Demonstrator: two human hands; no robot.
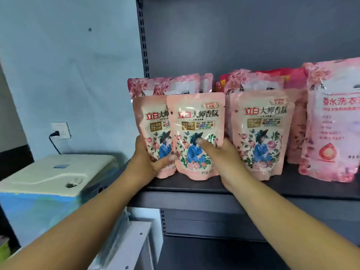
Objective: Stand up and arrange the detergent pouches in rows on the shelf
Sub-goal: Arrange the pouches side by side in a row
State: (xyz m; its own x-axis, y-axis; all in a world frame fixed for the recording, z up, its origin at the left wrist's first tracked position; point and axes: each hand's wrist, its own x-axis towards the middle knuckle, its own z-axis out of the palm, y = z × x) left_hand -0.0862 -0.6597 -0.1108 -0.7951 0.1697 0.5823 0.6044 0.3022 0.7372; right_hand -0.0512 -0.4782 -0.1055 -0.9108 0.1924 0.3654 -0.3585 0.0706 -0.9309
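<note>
Risk: the middle pouch point(196, 133) overlaps the left pouch point(151, 133) and both stand close to the front lip of the shelf point(194, 187); a nudge could, I judge, topple them forward, soft bases being unsteady.

Left hand point(145, 162): thumb across the left pouch's lower front, fingers hidden behind it (a grip).

Right hand point(222, 158): thumb pressed on the middle pouch's front, fingers behind its right edge, holding it upright.

Right of the middle pouch another pouch point(261, 133) stands alone; more behind.
</note>
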